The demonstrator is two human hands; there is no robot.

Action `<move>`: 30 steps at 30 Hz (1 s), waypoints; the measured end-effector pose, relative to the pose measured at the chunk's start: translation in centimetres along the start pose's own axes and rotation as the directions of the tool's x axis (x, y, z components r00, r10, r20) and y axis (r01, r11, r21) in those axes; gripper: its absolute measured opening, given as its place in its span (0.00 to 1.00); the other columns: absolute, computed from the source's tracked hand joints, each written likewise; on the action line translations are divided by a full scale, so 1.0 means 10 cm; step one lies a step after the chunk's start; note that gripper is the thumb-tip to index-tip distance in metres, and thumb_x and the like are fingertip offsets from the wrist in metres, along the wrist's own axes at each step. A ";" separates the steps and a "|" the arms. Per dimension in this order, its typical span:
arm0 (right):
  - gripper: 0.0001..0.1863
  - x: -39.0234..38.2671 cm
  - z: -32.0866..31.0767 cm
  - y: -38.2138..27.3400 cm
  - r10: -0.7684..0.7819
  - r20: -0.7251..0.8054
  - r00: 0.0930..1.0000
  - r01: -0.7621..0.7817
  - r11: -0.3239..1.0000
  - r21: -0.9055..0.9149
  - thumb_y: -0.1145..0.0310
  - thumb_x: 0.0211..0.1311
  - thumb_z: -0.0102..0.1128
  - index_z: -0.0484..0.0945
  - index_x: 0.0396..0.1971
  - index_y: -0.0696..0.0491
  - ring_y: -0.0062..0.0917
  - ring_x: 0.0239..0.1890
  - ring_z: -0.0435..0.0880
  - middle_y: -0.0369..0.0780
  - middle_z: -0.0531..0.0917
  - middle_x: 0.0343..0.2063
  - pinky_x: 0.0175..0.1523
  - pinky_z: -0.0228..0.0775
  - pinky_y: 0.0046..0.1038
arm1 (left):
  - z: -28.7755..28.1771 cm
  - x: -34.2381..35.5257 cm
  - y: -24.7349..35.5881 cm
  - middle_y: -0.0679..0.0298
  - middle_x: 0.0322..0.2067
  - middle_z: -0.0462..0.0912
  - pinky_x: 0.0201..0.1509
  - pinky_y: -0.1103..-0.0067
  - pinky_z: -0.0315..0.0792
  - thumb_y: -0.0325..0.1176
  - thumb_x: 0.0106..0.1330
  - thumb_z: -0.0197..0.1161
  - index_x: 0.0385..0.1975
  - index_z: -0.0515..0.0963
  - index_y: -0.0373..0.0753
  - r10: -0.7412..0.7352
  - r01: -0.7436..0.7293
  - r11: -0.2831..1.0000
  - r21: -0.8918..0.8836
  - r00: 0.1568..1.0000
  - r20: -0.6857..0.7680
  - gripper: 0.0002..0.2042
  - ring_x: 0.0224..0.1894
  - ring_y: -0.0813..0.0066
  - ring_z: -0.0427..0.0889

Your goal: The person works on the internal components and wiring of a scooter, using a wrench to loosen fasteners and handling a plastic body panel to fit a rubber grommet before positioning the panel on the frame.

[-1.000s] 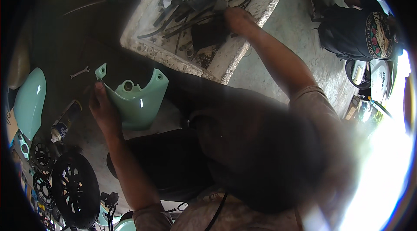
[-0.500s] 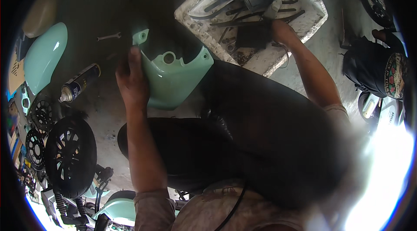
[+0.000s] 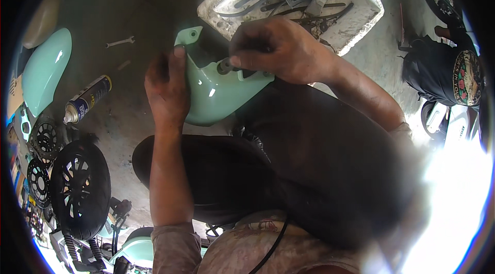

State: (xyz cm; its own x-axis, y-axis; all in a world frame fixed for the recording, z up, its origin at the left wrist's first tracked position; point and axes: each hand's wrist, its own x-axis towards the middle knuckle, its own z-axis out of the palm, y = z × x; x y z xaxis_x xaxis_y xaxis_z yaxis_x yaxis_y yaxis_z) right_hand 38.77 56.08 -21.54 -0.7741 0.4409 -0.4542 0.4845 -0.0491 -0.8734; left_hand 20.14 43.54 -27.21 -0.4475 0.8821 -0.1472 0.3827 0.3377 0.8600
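Note:
My left hand (image 3: 166, 86) grips the left edge of a glossy mint-green plastic fairing panel (image 3: 216, 96), thumb on its rim. The panel is tilted over my knees; a tab with a small hole stands at its upper left. My right hand (image 3: 283, 50) is curled over the panel's upper edge, thumb and fingers closed beside the round hole. A small dark-grey piece shows in that hole, next to the thumb tip. What the right fingers hold, if anything, is hidden behind them.
A dirty white foam box (image 3: 368, 13) with dark strips and loose parts lies beyond my right hand. To the left are a spray can (image 3: 88, 97), a wrench (image 3: 120, 42), a mint-green panel (image 3: 47, 70) and a black wheel (image 3: 81, 189). A black bag (image 3: 430, 75) stands at right.
My right hand has come out of the foam box and moved left to the panel's round hole. The panel in my left hand has shifted slightly right and up.

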 end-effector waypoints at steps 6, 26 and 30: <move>0.16 0.00 0.10 -0.02 0.059 -0.021 0.998 -0.058 0.998 0.019 0.59 0.53 0.63 0.80 0.32 0.58 0.23 0.30 0.80 0.39 0.82 0.24 0.38 0.70 0.26 | -0.04 -0.04 -0.02 0.54 0.17 0.69 0.29 0.72 0.63 0.49 0.64 0.57 0.21 0.69 0.29 -0.025 0.025 1.000 0.010 1.000 -0.006 0.24 0.22 0.67 0.65; 0.07 -0.12 0.11 -0.19 -0.028 0.024 0.999 0.028 1.000 0.005 0.69 0.57 0.63 0.78 0.33 0.56 0.18 0.31 0.80 0.35 0.82 0.28 0.38 0.73 0.22 | -0.08 -0.10 0.05 0.58 0.17 0.63 0.26 0.70 0.56 0.51 0.70 0.44 0.22 0.66 0.31 -0.036 0.035 0.999 0.033 0.999 0.035 0.26 0.20 0.67 0.59; 0.07 -0.14 0.12 -0.17 -0.148 0.002 0.989 0.148 0.987 -0.063 0.70 0.57 0.63 0.78 0.33 0.56 0.17 0.29 0.80 0.35 0.81 0.26 0.37 0.73 0.21 | -0.05 -0.12 0.09 0.59 0.15 0.61 0.26 0.71 0.55 0.52 0.70 0.44 0.22 0.66 0.31 -0.008 0.008 1.000 0.029 1.000 0.000 0.26 0.20 0.70 0.58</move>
State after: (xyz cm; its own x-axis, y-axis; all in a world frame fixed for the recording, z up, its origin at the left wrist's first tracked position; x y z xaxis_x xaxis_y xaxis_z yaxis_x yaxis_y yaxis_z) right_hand 38.60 54.49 -19.64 -0.8382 0.4418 -0.3198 0.3890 0.0732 -0.9183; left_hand 20.60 42.67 -26.00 -0.4504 0.8794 -0.1543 0.4020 0.3541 0.8444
